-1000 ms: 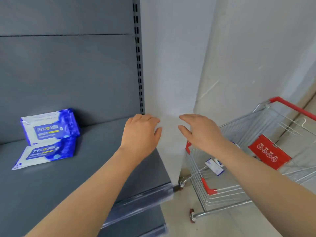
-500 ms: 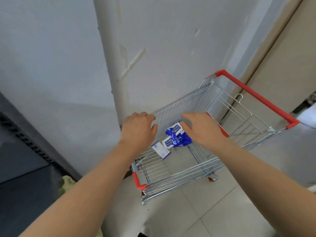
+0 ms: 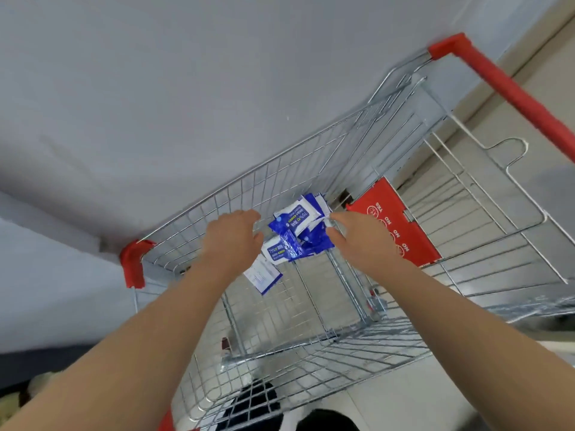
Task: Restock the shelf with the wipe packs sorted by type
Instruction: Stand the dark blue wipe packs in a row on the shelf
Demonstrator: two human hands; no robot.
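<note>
**Wipe packs [image 3: 295, 231] in cart, both hands reaching in**

Wipe packs sit in a loose blue-and-white heap on the wire floor of the cart [image 3: 311, 163], at its far end, against the far wire wall. One flatter white pack [image 3: 263, 276] lies apart, nearer to me, just beside my left wrist. It looks like a different type, but the print is too small to read.

My left hand [image 3: 231, 241] hovers just left of the heap. Its fingers [image 3: 249, 217] are relaxed and slightly spread, and it holds nothing. My right hand [image 3: 357, 241] is just right of the heap. Thumb and forefinger are apart, and the fingertips [image 3: 337, 216] are at the white edge of a top pack. I cannot tell if they touch it yet. No grip is closed on anything.

The red seat flap [image 3: 395, 222] stands right of the heap, and the red handle [image 3: 513, 91] is far right.

Progress: the shelf is out of view, so I can't say what is already stocked. Several packs remain in the cart, so plenty is left. My guess is that this is the pick-up step. After it come carrying the packs to the shelf and placing each with its own type. The odd white pack likely needs its own spot.
</note>
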